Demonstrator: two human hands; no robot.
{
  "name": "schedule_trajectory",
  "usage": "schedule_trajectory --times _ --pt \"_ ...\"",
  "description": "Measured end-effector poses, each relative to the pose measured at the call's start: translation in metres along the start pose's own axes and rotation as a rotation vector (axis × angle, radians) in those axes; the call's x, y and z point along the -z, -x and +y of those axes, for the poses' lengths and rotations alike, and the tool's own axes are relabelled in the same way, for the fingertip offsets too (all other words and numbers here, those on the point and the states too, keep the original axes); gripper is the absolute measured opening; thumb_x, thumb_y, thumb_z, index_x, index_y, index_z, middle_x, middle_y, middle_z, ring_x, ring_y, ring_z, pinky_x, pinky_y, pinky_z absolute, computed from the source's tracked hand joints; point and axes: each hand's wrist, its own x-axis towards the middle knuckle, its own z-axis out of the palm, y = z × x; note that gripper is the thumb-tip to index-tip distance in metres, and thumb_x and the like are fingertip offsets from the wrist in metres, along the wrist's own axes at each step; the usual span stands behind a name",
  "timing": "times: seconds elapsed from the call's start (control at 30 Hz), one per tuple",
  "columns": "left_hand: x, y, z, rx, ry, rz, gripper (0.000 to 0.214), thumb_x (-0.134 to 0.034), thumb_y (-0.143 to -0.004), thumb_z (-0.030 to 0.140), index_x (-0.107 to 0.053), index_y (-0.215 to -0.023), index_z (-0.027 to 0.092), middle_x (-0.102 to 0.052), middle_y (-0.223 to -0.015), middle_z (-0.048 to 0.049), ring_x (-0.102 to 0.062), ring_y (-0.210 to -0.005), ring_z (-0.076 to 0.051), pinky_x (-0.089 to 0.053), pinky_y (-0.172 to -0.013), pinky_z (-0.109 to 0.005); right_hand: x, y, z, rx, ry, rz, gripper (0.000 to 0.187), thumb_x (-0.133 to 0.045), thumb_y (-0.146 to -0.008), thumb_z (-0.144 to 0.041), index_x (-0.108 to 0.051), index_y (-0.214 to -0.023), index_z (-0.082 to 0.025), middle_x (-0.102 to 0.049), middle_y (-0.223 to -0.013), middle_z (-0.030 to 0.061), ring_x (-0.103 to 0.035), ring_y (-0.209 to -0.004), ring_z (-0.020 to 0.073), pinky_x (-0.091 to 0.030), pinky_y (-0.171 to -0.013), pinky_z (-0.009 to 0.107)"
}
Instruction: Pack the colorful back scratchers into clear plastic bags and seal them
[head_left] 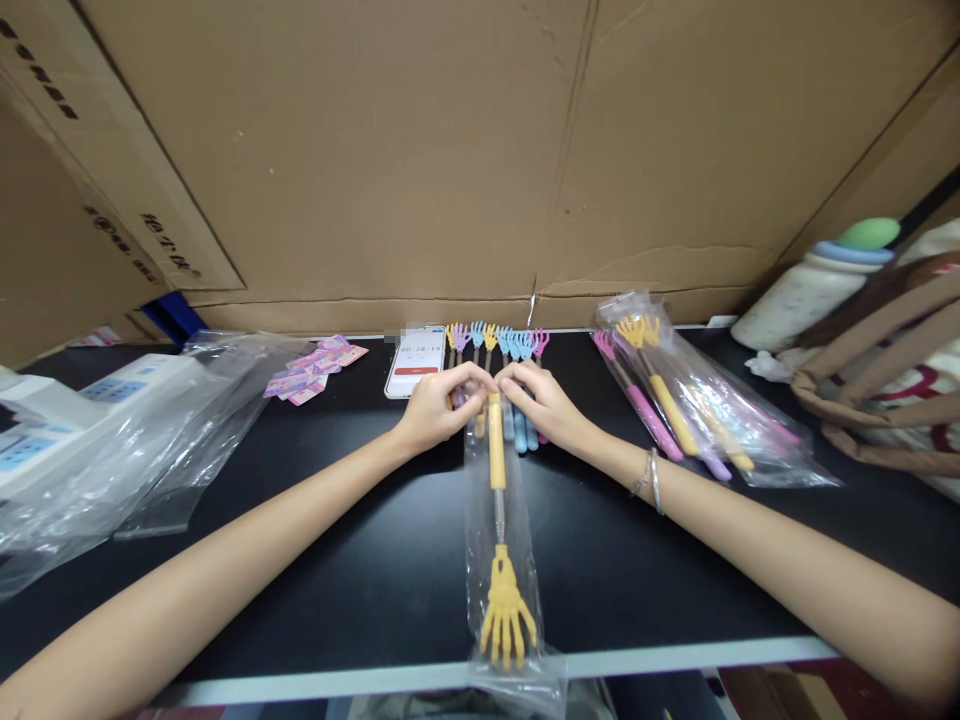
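Note:
A yellow hand-shaped back scratcher (497, 455) lies lengthwise before me inside a clear plastic bag (480, 560), its claw end toward the table's near edge. At the handle's far end, my left hand (441, 405) is closed in a pinch, seemingly on the bag's end. My right hand (547, 405) pinches the same end from the other side, its fingertips almost meeting the left ones. What exactly lies between the fingertips is partly hidden. Behind both hands, a row of back scratchers (514, 345) in yellow, blue, purple and pink is partly covered.
A phone (415, 362) showing a timer lies left of the row. Farther left are small pink-purple cards (315, 368), empty plastic bags (217, 430) and a white device (112, 400). Bagged back scratchers (679, 400), a bottle (814, 285) and a cloth bag (892, 380) are on the right.

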Motion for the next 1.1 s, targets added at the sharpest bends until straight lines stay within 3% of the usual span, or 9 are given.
schedule_trajectory --times 0.1,0.27,0.73,1.1 --pt "0.0005 0.0006 -0.0012 -0.040 -0.013 0.016 0.012 -0.049 -0.079 0.016 -0.062 -0.080 0.016 -0.063 -0.070 0.0001 -0.050 -0.056 -0.008 -0.038 -0.054 -0.019 -0.0004 -0.0001 0.0030 -0.015 -0.026 -0.034 0.037 -0.034 -0.094 -0.048 -0.057 -0.081 -0.021 -0.061 -0.080 0.0044 -0.053 -0.080 0.0183 -0.041 -0.078 0.036" --pt "0.0000 0.0018 -0.0040 -0.045 -0.046 0.052 0.015 -0.050 -0.078 0.015 -0.064 -0.079 0.015 -0.064 -0.072 -0.0018 -0.051 -0.060 -0.010 -0.039 -0.057 -0.021 -0.0023 -0.0007 0.0082 -0.007 -0.013 -0.040 0.048 -0.032 -0.092 -0.056 -0.055 -0.069 -0.020 -0.055 -0.069 0.0034 -0.051 -0.077 0.0188 -0.040 -0.076 0.037" --pt "-0.0005 -0.0007 -0.0022 0.079 0.041 -0.017 0.016 -0.052 -0.085 0.029 -0.058 -0.091 0.016 -0.052 -0.062 0.0046 -0.039 -0.047 -0.006 -0.030 -0.048 -0.017 -0.0011 0.0004 0.0044 0.020 -0.046 0.020 0.037 -0.041 -0.092 -0.048 -0.051 -0.071 -0.020 -0.052 -0.071 0.0019 -0.051 -0.071 0.0159 -0.043 -0.071 0.032" --pt "0.0000 -0.0021 -0.0007 0.190 0.295 -0.146 0.023 -0.050 -0.087 0.035 -0.044 -0.102 0.017 -0.047 -0.061 0.0055 -0.044 -0.050 -0.008 -0.030 -0.047 -0.018 -0.0012 0.0011 0.0022 0.096 -0.053 0.068 0.023 -0.047 -0.091 -0.032 -0.050 -0.072 -0.020 -0.054 -0.070 0.0004 -0.051 -0.071 0.0157 -0.038 -0.068 0.029"
